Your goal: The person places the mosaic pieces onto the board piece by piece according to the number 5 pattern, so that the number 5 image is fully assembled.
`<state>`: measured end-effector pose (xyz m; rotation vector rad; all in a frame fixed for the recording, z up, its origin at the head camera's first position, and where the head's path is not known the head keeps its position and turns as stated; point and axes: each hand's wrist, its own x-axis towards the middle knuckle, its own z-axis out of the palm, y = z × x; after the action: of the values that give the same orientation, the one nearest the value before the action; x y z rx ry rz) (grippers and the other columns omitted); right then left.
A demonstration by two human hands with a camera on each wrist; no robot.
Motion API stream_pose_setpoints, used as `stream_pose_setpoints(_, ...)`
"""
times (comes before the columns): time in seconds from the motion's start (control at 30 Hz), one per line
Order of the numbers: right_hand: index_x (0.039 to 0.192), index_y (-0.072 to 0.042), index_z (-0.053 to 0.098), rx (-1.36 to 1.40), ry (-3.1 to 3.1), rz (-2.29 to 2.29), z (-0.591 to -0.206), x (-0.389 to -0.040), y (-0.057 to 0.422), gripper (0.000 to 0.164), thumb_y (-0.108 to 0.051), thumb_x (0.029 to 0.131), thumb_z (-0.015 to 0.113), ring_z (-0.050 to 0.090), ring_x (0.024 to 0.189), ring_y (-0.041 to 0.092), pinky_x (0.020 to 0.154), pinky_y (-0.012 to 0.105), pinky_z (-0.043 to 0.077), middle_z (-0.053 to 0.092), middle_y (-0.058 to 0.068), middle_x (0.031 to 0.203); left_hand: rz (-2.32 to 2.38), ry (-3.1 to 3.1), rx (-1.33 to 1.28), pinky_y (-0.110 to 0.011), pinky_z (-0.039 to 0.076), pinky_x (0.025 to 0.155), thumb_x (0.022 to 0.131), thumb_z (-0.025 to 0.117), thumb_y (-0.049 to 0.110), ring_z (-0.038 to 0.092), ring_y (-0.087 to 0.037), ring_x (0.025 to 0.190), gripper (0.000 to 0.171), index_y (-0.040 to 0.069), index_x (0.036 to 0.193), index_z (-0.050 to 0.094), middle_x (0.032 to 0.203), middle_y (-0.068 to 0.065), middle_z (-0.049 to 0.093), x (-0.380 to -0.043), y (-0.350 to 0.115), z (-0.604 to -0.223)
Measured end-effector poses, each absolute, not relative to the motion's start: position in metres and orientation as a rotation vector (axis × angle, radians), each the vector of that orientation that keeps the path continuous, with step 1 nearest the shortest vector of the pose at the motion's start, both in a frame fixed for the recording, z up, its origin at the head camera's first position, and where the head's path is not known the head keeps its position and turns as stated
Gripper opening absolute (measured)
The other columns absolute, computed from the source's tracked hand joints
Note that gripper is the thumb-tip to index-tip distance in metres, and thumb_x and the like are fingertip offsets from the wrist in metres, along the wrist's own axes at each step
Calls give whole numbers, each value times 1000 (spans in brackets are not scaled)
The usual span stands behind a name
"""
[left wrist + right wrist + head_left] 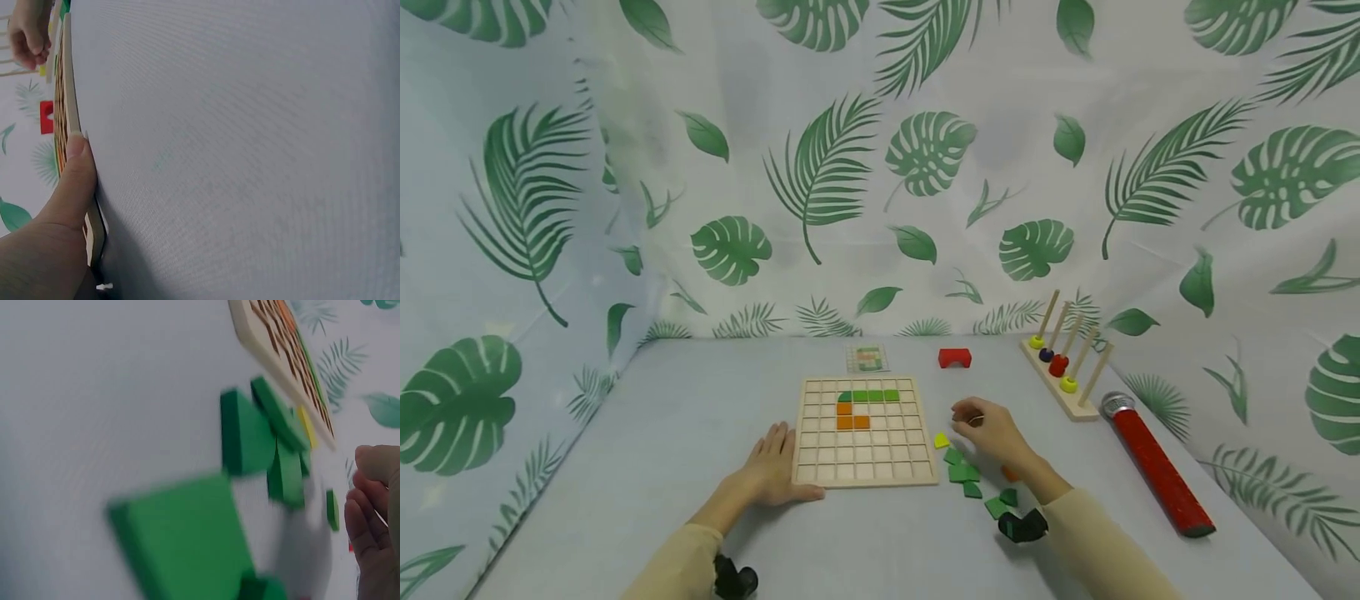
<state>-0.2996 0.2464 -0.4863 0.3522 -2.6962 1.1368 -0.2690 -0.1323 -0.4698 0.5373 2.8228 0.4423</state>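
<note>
In the head view my left hand [769, 477] lies flat at the left edge of a wooden grid board [867, 478], fingers spread, thumb along its front edge. The left wrist view has that thumb [74, 178] against the board's rim. On the board are a row of green pieces [868, 396] and several orange ones [846, 422]. My right hand [992, 432] hovers right of the board with fingers bent toward the thumb; I cannot tell if they pinch a piece. Below it lie loose green pieces [962, 473] and a yellow piece [942, 440].
A small pattern card [867, 358] and a red arch block [954, 357] are behind the board. To the right stand a wooden peg rack [1078, 408] with coloured beads and a red microphone [1161, 471]. An orange piece [1011, 473] is partly hidden by my right forearm.
</note>
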Motion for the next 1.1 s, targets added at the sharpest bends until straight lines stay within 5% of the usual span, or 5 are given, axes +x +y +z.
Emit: stream_pose_setpoints(1.1,106,-8,65,341,-2905,1071,-488,-233,321,29,-6,79,74,58,88,16,77,27,51,65,-2,98,452,2835,569,-55,14,110,76,68,61,11,-45,138,111,-15,142,19,148,-35,13,-267,-134,-468)
